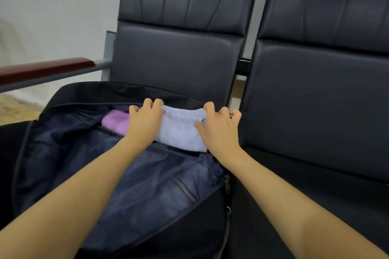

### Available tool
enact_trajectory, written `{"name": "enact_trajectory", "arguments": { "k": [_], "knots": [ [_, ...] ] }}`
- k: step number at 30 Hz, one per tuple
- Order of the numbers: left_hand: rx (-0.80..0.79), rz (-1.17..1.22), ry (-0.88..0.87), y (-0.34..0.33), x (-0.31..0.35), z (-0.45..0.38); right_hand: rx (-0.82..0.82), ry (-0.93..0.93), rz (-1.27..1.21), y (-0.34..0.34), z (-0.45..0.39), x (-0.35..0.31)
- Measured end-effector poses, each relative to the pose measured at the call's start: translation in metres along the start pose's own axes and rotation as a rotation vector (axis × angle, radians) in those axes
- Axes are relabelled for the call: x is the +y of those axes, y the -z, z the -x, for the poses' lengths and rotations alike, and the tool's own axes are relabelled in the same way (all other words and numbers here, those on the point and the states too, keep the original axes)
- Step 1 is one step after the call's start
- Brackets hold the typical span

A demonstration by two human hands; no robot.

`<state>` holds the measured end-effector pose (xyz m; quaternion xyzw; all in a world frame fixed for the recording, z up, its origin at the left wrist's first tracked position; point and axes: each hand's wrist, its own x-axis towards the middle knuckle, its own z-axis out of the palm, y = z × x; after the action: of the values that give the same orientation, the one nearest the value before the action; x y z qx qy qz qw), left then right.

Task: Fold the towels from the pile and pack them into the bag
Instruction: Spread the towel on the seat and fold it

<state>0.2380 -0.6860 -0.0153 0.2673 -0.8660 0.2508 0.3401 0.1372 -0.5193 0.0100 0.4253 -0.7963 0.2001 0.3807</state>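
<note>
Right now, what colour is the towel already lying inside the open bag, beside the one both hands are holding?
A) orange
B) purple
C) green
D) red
B: a purple towel lies inside the open dark bag, just to the left of the folded pale blue towel that the left hand and right hand grip at its two ends.

Two black padded chairs (315,69), reddish wooden armrest (46,67), white wall (52,6)
</note>
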Motion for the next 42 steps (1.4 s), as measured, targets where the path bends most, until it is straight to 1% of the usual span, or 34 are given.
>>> {"name": "enact_trajectory", "arguments": {
  "k": [3,8,11,13,15,16,17,18,19,20,21,22,23,24,27,28,30,32,35,38,40,42],
  "knots": [
    [-0.043,0.036,-0.026,-0.033,0.001,-0.005,0.003,0.029,0.075,-0.026,-0.001,0.005],
    [0.042,0.162,-0.052,-0.077,0.008,-0.005,-0.05,0.055,0.134,-0.052,0.007,0.013],
    [-0.033,0.268,0.016,-0.088,0.018,0.001,-0.085,0.066,0.182,-0.059,0.012,0.016],
    [-0.071,0.267,0.1,-0.088,0.023,0.004,-0.103,0.067,0.219,-0.061,0.014,0.018],
    [0.017,0.206,0.105,-0.078,0.022,0.005,-0.097,0.058,0.237,-0.063,0.014,0.019],
    [0.06,0.234,0.056,-0.073,0.021,0.007,-0.085,0.055,0.243,-0.063,0.014,0.019],
    [0.071,0.307,-0.016,-0.068,0.021,0.011,-0.069,0.055,0.247,-0.063,0.014,0.019],
    [0.021,0.428,-0.084,-0.061,0.022,0.017,-0.061,0.061,0.249,-0.062,0.015,0.019],
    [-0.113,0.548,-0.121,-0.054,0.023,0.023,-0.063,0.079,0.246,-0.06,0.015,0.019],
    [-0.305,0.637,-0.126,-0.046,0.025,0.03,-0.07,0.109,0.238,-0.059,0.015,0.02],
    [-0.481,0.655,-0.106,-0.043,0.027,0.037,-0.086,0.147,0.236,-0.058,0.015,0.02],
    [-0.607,0.616,-0.078,-0.042,0.029,0.041,-0.114,0.186,0.246,-0.057,0.013,0.023],
    [-0.68,0.565,-0.057,-0.044,0.031,0.043,-0.155,0.224,0.274,-0.054,0.01,0.025],
    [-0.705,0.515,-0.05,-0.044,0.033,0.042,-0.204,0.261,0.31,-0.05,0.006,0.027],
    [-0.699,0.375,-0.069,-0.047,0.032,0.037,-0.427,0.374,0.433,-0.041,0.0,0.032],
    [-0.702,0.352,-0.075,-0.047,0.032,0.035,-0.491,0.383,0.456,-0.041,-0.001,0.035],
    [-0.734,0.317,-0.088,-0.047,0.03,0.031,-0.57,0.328,0.462,-0.039,0.001,0.037],
    [-0.77,0.295,-0.093,-0.042,0.029,0.028,-0.613,0.283,0.419,-0.04,0.005,0.036],
    [-0.763,0.264,-0.102,-0.027,0.026,0.022,-0.647,0.259,0.375,-0.036,0.005,0.034],
    [-0.652,0.269,-0.122,-0.004,0.027,0.019,-0.641,0.241,0.312,-0.019,0.005,0.029],
    [-0.587,0.312,-0.123,0.02,0.03,0.022,-0.597,0.198,0.195,-0.003,0.01,0.026],
    [-0.519,0.389,-0.091,0.049,0.038,0.027,-0.493,0.145,0.071,0.021,0.021,0.026]
  ]
}}
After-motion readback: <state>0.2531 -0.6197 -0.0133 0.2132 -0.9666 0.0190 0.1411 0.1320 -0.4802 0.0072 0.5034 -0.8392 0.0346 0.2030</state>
